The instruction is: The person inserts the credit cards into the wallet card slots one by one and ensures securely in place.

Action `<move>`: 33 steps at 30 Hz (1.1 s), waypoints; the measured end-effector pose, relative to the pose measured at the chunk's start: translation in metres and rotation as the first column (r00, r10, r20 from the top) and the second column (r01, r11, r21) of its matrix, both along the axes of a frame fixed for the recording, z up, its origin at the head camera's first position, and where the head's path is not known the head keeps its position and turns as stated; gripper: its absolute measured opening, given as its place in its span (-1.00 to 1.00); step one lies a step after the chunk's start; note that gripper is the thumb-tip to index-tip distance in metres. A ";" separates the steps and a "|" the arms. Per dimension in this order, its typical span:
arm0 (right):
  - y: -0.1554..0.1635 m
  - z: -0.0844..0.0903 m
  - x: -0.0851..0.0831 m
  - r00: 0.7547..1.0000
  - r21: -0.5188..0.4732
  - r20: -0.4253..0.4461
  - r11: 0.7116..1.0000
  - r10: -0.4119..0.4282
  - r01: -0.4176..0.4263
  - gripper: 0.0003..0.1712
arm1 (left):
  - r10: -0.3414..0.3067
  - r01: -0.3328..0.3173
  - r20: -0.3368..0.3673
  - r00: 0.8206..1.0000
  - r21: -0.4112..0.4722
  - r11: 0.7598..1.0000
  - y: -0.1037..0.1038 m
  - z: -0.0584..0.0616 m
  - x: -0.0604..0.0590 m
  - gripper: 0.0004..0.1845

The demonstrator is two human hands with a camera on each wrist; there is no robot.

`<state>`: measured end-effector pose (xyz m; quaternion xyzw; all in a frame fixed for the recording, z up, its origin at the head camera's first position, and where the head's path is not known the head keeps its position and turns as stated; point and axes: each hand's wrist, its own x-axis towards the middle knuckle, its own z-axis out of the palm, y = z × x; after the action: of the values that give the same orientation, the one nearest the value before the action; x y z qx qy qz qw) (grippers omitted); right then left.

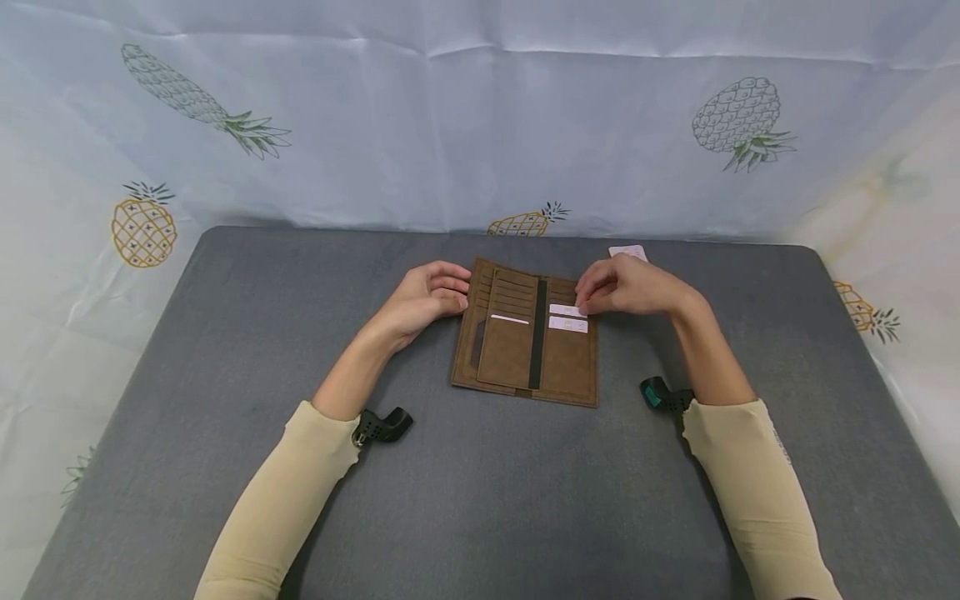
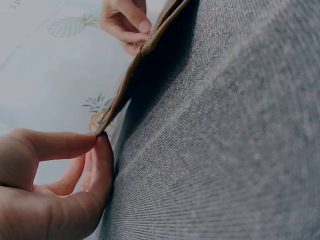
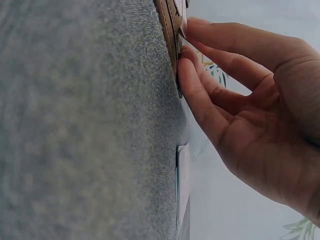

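A grey fabric-covered surface (image 1: 225, 350) stands before a pale cloth backdrop (image 1: 420, 117) printed with pineapples. In the middle of the surface lies a long brown wallet (image 1: 525, 337), spread open and flat, its suede-like inside facing up. It shows rows of card slots on both halves, a dark strip down the centre fold, and a narrower inner flap on the left half. Two white cards (image 1: 567, 317) sit in the right-hand slots, one above the other, and a thin white edge shows in a slot on the flap.

The left hand (image 1: 423, 298) pinches the wallet's far left edge between thumb and fingers. The right hand (image 1: 626, 286) has its fingertips closed on the upper white card at its slot. Another pale card (image 1: 628, 251) lies on the surface just beyond the right hand.
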<state>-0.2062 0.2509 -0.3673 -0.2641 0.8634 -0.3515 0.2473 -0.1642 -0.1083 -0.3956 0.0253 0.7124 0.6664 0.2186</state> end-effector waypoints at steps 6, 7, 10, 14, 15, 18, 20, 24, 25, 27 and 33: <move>0.001 0.001 0.001 1.000 0.005 0.008 1.000 -0.017 0.017 -0.88 | -0.002 0.002 -0.002 1.000 -0.002 1.000 0.001 0.000 0.001 -0.47; 0.001 0.001 0.001 1.000 0.007 0.007 1.000 -0.025 0.025 -0.88 | -0.001 0.001 -0.001 1.000 -0.002 1.000 0.001 0.001 0.001 -0.47; 0.002 0.003 0.001 0.997 0.018 0.011 0.997 -0.073 0.072 -0.85 | 0.003 -0.003 0.000 1.000 0.000 1.000 0.000 0.000 0.001 -0.48; 0.011 0.007 0.000 0.984 0.022 0.001 0.984 -0.178 0.178 -0.76 | 0.006 -0.006 0.001 1.000 0.000 1.000 0.000 0.000 0.001 -0.48; 0.014 0.008 0.000 0.977 0.018 -0.003 0.977 -0.211 0.211 -0.74 | 0.005 -0.005 0.000 1.000 -0.002 1.000 0.000 0.000 0.001 -0.48; 0.029 0.009 -0.002 0.948 0.008 -0.014 0.948 -0.319 0.319 -0.65 | 0.002 -0.002 0.001 1.000 -0.006 1.000 0.001 0.001 0.001 -0.48; 0.038 0.007 -0.004 0.924 0.015 -0.036 0.924 -0.381 0.382 -0.60 | -0.001 0.001 0.002 1.000 -0.007 1.000 0.001 0.001 0.001 -0.48; 0.051 0.002 -0.009 0.879 0.067 -0.125 0.880 -0.459 0.470 -0.48 | -0.003 0.003 0.005 1.000 -0.006 1.000 0.000 0.001 0.001 -0.48; 0.053 0.000 -0.010 0.872 0.083 -0.141 0.872 -0.469 0.483 -0.43 | -0.003 0.003 0.004 1.000 -0.006 1.000 0.000 0.001 0.001 -0.48; 0.054 -0.002 -0.013 0.864 0.107 -0.152 0.861 -0.480 0.497 -0.34 | -0.004 0.004 0.001 1.000 -0.007 1.000 0.000 0.001 0.001 -0.48; 0.053 -0.004 -0.017 0.899 0.215 -0.141 0.873 -0.415 0.437 -0.08 | -0.010 0.009 -0.011 1.000 -0.015 1.000 0.000 0.001 0.001 -0.49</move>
<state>-0.2233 0.3037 -0.3710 -0.0508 0.9468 -0.2777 0.1546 -0.1631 -0.1079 -0.3945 0.0308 0.7184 0.6599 0.2179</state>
